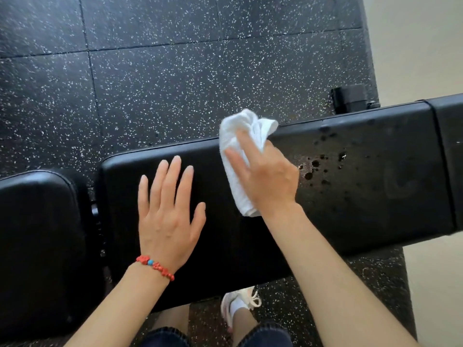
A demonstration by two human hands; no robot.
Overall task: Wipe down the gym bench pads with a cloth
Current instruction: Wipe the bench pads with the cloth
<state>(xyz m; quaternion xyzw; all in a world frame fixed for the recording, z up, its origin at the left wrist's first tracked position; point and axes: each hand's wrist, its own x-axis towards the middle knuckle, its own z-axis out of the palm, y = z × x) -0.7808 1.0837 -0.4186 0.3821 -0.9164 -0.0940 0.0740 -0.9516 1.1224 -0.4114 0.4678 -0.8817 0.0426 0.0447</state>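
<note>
A long black bench pad [363, 196] runs across the view, with wet droplets [315, 169] spread over its right half. My right hand [268, 181] holds a bunched white cloth [235, 126] against the pad's far edge. Two fingers lie on top of the cloth, which folds over the other fingers and trails under the palm. My left hand [167, 211] rests flat on the pad to the left, fingers spread, holding nothing. A separate black seat pad [37, 234] sits at the far left, across a narrow gap.
Black speckled rubber floor tiles [150, 83] lie beyond the bench. A black bench foot [350, 98] sticks out behind the pad at right. A further pad section [451, 159] follows at the right edge. My white shoe [238, 304] stands under the near edge.
</note>
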